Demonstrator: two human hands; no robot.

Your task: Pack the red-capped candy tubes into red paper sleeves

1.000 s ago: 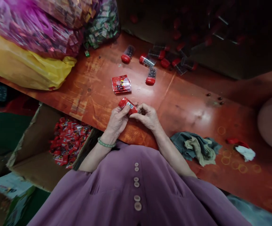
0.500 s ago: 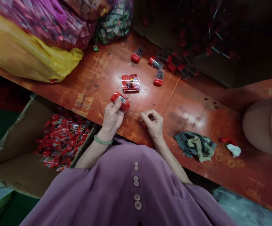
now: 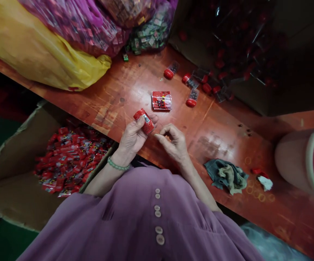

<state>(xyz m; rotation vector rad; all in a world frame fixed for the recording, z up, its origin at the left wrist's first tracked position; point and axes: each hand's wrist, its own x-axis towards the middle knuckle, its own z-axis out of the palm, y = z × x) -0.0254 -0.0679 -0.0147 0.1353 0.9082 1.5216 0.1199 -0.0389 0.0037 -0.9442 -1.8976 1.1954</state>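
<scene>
My left hand (image 3: pixel 134 136), with a green bead bracelet at the wrist, is closed on a small red printed wrapper (image 3: pixel 148 125) that shows a barcode. The thumb lies across its face and the fingers are behind it. Close to the wrapper's lower right end, my right hand (image 3: pixel 173 142) is pinched, thumb against forefinger; what it holds, if anything, is too small to make out. Just beyond both hands, a flat stack of red printed wrappers (image 3: pixel 161 100) lies on the table (image 3: pixel 113 112).
Red-capped clear containers (image 3: pixel 192 98) with dark balls lie toward a dark box at the back right. A carton of red packets (image 3: pixel 69 152) stands at left, below the table. Bags (image 3: pixel 77 69) fill the back left. A rag (image 3: pixel 227 174), rubber bands and a bucket (image 3: pixel 293 156) are at right.
My right hand has come closer to the red wrapper in my left hand. The left hand still grips the wrapper. The whole view has shifted slightly.
</scene>
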